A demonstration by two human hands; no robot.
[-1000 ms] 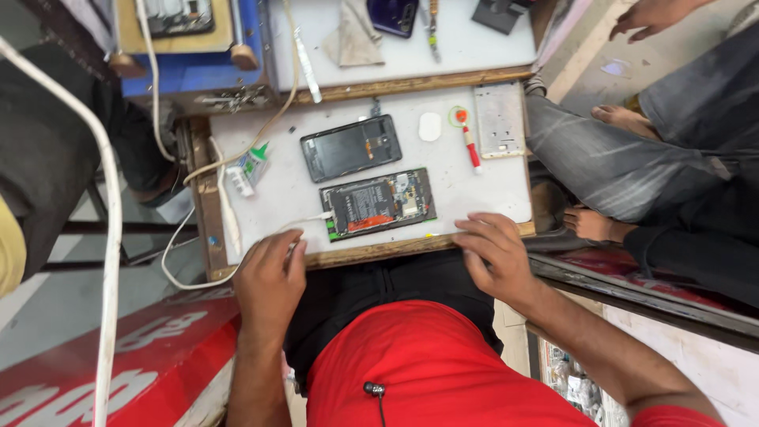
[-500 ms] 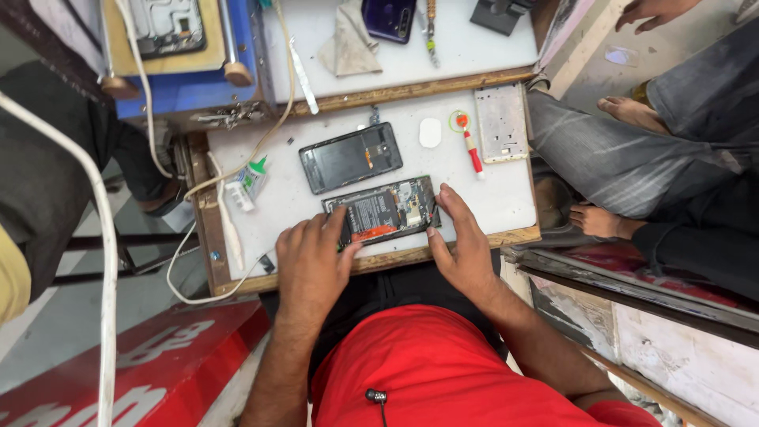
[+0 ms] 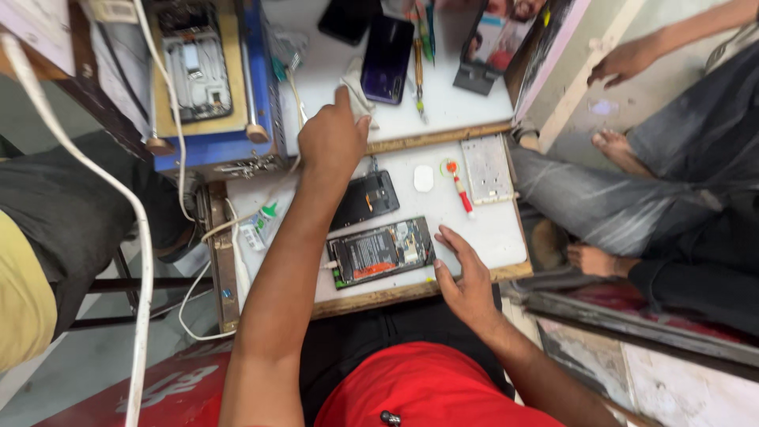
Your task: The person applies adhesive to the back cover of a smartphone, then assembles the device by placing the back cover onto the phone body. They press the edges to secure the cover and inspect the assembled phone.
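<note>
Near the surface's front edge, right hand (image 3: pixel 466 281) rests flat, fingers spread, beside the opened phone (image 3: pixel 381 251); left hand (image 3: pixel 334 138) reaches, pointing, toward folded cloth (image 3: pixel 353 89). Forearm could knock the phone back cover (image 3: pixel 365 199).

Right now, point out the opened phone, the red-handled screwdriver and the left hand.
Opened phone (image 3: pixel 381 253), head view, on its dark battery.
Red-handled screwdriver (image 3: pixel 462 192), head view, on the red handle.
Left hand (image 3: pixel 334 136), head view, on the back of the hand.

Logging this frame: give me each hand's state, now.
Left hand: cannot be told, reaching onto the upper white board.
Right hand: open, beside the opened phone.
</note>
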